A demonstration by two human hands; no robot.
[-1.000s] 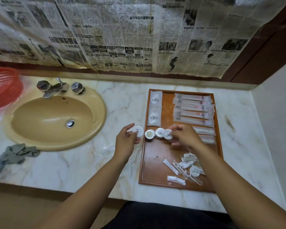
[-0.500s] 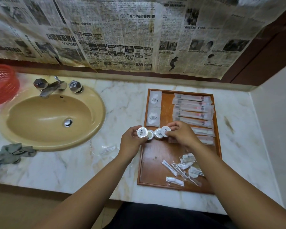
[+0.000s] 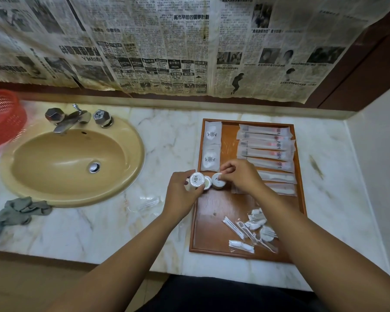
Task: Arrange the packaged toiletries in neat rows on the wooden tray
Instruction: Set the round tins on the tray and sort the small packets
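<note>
A wooden tray (image 3: 214, 203) lies on the marble counter. My left hand (image 3: 180, 194) holds a round wrapped soap (image 3: 196, 179) at the tray's left edge. Beside it sits a second round soap (image 3: 207, 183). My right hand (image 3: 241, 176) pinches a third round soap (image 3: 218, 181) just right of that. Two flat white packets (image 3: 211, 146) lie in a column at the tray's back left. Several long wrapped toothbrush packs (image 3: 266, 145) are stacked in rows at the back right. A loose heap of small packets with swabs and floss picks (image 3: 252, 228) lies at the front right.
A beige sink (image 3: 65, 163) with a chrome tap (image 3: 70, 119) takes up the counter's left. A red basket (image 3: 2, 118) stands at the far left, a grey cloth (image 3: 23, 209) in front of the sink. A clear packet (image 3: 148, 202) lies on the counter. A wall rises at the right.
My left hand has brought its round soap rightward against the row of soaps at the tray's left edge. My right hand has stayed on the rightmost soap, and the row has tightened.
</note>
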